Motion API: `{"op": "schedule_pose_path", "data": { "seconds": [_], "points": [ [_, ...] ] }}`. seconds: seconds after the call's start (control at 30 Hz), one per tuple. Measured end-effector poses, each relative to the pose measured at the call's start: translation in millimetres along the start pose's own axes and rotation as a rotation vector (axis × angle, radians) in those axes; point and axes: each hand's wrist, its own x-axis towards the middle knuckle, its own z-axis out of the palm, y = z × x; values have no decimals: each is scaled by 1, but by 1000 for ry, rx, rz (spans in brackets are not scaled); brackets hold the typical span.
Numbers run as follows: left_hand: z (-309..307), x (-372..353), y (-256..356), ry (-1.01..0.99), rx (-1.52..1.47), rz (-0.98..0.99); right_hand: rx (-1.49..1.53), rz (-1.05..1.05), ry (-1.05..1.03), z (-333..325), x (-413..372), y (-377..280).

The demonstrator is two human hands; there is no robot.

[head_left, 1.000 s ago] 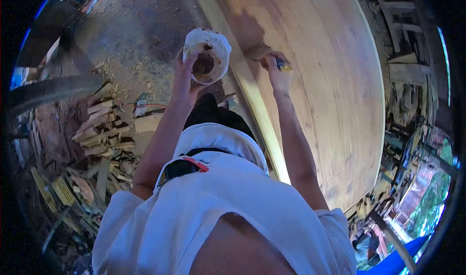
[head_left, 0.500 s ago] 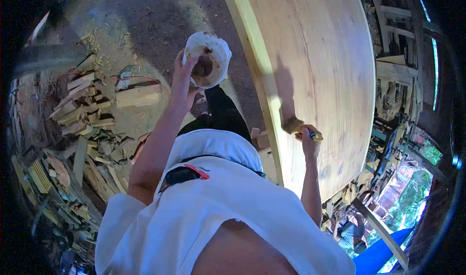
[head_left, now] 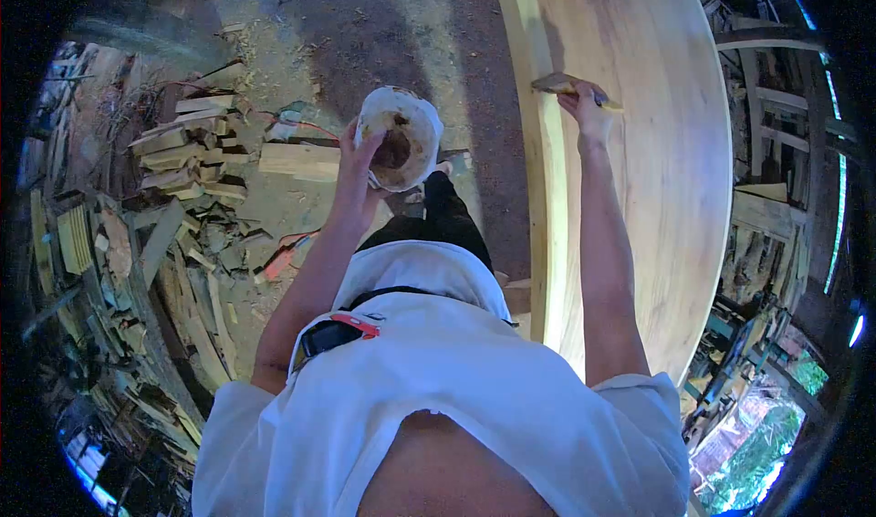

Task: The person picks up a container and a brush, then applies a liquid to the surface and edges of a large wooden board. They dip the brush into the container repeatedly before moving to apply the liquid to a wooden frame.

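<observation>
My left hand (head_left: 358,168) is wrapped round the side of a white tub (head_left: 423,135), whose inside is stained brown, with a dark patch at the bottom. In my right hand (head_left: 589,115) is a paintbrush (head_left: 557,83), its bristles pointing left. Those bristles lie right at the left edge of a large pale wooden tabletop (head_left: 657,188), and the hand is over its surface. The tabletop has a curved far right side and a thick, lighter left edge.
Wood offcuts (head_left: 187,147) are piled on the floor at left, beside long scrap boards (head_left: 164,280). A wooden block (head_left: 299,161) lies near a red power tool (head_left: 281,258). Timber framing (head_left: 776,106) stands at right.
My right hand has carried the brush forward, away from my body, to the tabletop's left edge. The view has shifted, and my left hand still holds the tub.
</observation>
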Motion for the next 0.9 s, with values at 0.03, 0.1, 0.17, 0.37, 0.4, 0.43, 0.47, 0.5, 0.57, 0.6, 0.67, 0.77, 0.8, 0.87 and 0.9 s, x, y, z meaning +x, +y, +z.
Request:
{"op": "schedule_pose_path", "data": {
  "seconds": [0.03, 0.1, 0.17, 0.37, 0.4, 0.43, 0.47, 0.5, 0.57, 0.6, 0.67, 0.77, 0.8, 0.87, 0.9],
  "points": [
    [3, -1, 1, -2, 8, 3, 27, 44, 37, -7, 2, 6],
    [9, -5, -2, -8, 26, -9, 28, 57, 22, -41, -29, 27],
    [12, 1, -13, 0, 68, -62, 12, 156, 93, -76, -92, 29],
    [37, 7, -47, -111, 250, -187, -211, 349, 315, -170, -256, 32],
    [42, 6, -52, -127, 307, -193, -208, 349, 350, -169, -269, 22],
    [47, 7, -59, -151, 318, -206, -199, 313, 355, -155, -279, 0],
    [49, 9, -70, -185, 388, -136, -191, 279, 355, -138, -287, -23],
    [48, 10, -81, -217, 460, -65, -150, 204, 306, -117, -292, -45],
    [49, 11, -101, -269, 519, 4, -99, 70, 184, -78, -293, -75],
    [54, 10, -107, -304, 557, 86, -75, 59, 101, -61, -291, -83],
    [76, -15, -97, -359, 593, 122, -98, 112, 20, -41, -283, -67],
    [59, -7, -123, -268, 971, 457, -40, 154, -6, -37, -282, -56],
    [56, -5, -124, -278, 994, 487, 1, 178, 1, -40, -281, -55],
    [48, -3, -127, -281, 1013, 511, 47, 131, 89, -55, -276, -59],
    [44, 3, -127, -264, 830, 344, 92, 81, 198, -63, -273, -61]
  ]
}}
